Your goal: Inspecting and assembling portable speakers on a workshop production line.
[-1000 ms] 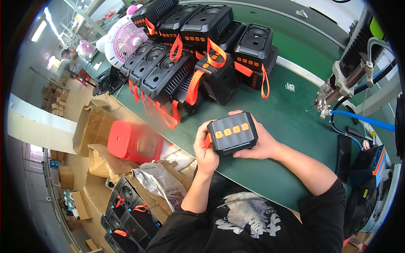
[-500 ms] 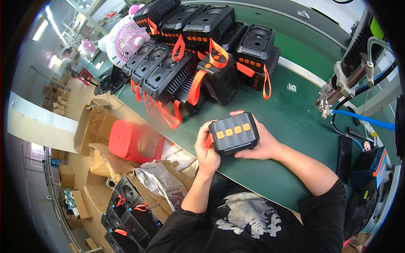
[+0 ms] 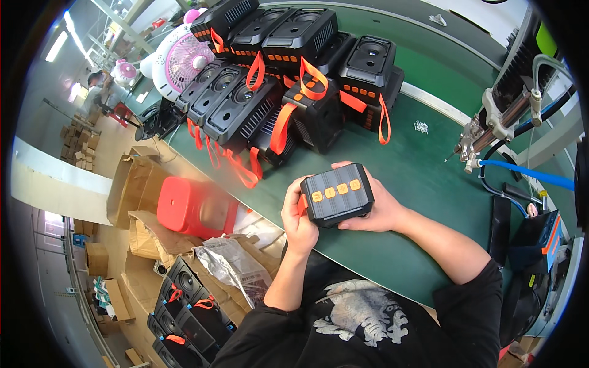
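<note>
Between my two hands I hold a black portable speaker [image 3: 334, 205] above the near edge of the green worktop. Its ribbed face with a row of orange buttons is turned up toward me. My left hand [image 3: 297, 218] is closed round its left end, where a bit of orange strap shows by the fingers. On the opposite end, my right hand [image 3: 383, 205] wraps the side, fingers partly hidden behind the casing. Beyond my hands, a single speaker [image 3: 316, 116] with an orange strap stands at the front of a stack of similar speakers [image 3: 300, 27].
A pile of small screws [image 3: 421, 127] lies on the green worktop [image 3: 423, 178]. To the right are a metal tool fixture [image 3: 488, 132] with a blue hose [image 3: 527, 173]. At left stand a pink fan [image 3: 184, 61], a red stool [image 3: 193, 205] and a carton of speaker parts [image 3: 187, 313].
Almost nothing differs. The whole view has shifted slightly, and both hands keep the speaker in about the same pose.
</note>
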`<act>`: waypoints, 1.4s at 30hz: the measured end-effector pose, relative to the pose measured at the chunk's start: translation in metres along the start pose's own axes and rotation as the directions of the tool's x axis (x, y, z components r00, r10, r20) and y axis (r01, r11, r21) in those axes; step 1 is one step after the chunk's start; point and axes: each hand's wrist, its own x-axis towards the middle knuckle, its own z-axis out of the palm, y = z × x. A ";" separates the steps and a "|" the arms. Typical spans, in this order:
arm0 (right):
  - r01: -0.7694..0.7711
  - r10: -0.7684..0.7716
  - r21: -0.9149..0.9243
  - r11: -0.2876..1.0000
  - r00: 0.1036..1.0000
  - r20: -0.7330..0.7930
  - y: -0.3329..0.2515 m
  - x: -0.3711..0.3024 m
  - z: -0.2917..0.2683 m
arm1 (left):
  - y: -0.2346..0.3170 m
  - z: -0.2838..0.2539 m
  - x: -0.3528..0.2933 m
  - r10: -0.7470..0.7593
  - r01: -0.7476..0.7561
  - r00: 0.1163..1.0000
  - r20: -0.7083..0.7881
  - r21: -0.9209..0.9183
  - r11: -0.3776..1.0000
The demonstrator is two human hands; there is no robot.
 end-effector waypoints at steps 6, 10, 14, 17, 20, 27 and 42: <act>-0.014 0.014 0.019 1.000 1.000 0.009 0.000 0.000 0.001 | 0.001 -0.001 -0.001 -0.008 0.008 1.000 0.002 0.008 1.000; -0.007 0.007 -0.007 1.000 1.000 -0.005 0.001 -0.001 0.001 | 0.001 0.001 0.000 -0.016 0.016 1.000 -0.003 -0.031 0.999; -0.099 0.099 0.116 0.988 0.995 -0.001 0.002 0.000 0.003 | 0.001 -0.001 0.000 -0.002 0.002 1.000 0.004 0.005 1.000; -0.038 0.039 0.080 0.996 0.999 -0.010 0.003 0.000 0.003 | 0.000 -0.001 -0.001 -0.003 0.003 1.000 0.007 0.002 1.000; -0.006 0.006 -0.031 1.000 1.000 0.000 0.001 -0.001 0.001 | -0.001 -0.001 0.000 -0.010 0.010 1.000 0.009 -0.028 1.000; 0.037 -0.037 -0.019 0.999 0.999 -0.009 0.002 0.000 0.001 | 0.001 0.000 -0.001 -0.009 0.009 1.000 0.003 -0.021 1.000; -0.009 0.009 -0.047 0.999 1.000 0.000 0.000 -0.001 0.000 | 0.003 0.002 -0.001 -0.034 0.034 0.999 -0.013 -0.026 0.999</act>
